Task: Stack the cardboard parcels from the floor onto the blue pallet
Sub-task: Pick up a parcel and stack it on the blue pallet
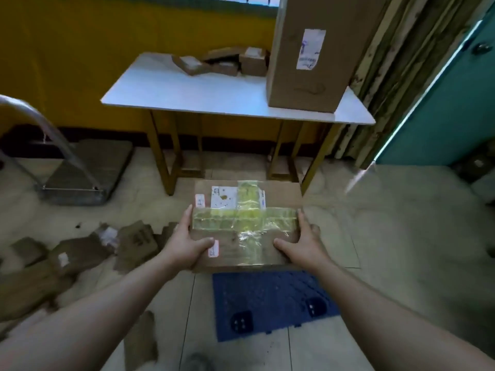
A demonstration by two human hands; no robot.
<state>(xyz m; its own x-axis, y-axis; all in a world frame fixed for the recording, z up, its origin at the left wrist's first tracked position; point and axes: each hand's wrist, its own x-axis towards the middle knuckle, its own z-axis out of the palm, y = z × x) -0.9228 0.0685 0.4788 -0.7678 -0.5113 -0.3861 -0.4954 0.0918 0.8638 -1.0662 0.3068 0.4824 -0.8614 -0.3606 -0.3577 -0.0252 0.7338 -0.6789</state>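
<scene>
Bare tiled floor (396, 236) lies open to my right and ahead of the parcel, up to the legs of the white-topped desk (187, 89). My left side is cluttered: loose flattened brown cardboard parcels (80, 253) lie scattered on the floor there, and a grey platform trolley with a metal handle (80, 172) is parked beyond them by the yellow wall. A teal door (442, 111) stands on the far right.

The blue plastic pallet (270, 301), gridded top with round dark recesses, lies flat on the floor just below my hands; its near and right edges have free floor around them.

I hold a flat rectangular brown cardboard parcel (246, 228), crossed with glossy yellowish tape, with white labels and small red-edged stickers on top. It covers the pallet's far edge; I cannot tell whether it touches the pallet or is above it.

My left hand (187, 245) clamps the parcel's left edge, thumb lying on the top face, fingers along the side. My right hand (302, 245) mirrors it on the right edge, thumb on top. Both arms reach forward, nearly straight.

On the desk stand a tall brown carton with a white label (308, 54) and a few small brown boxes (227, 61).
</scene>
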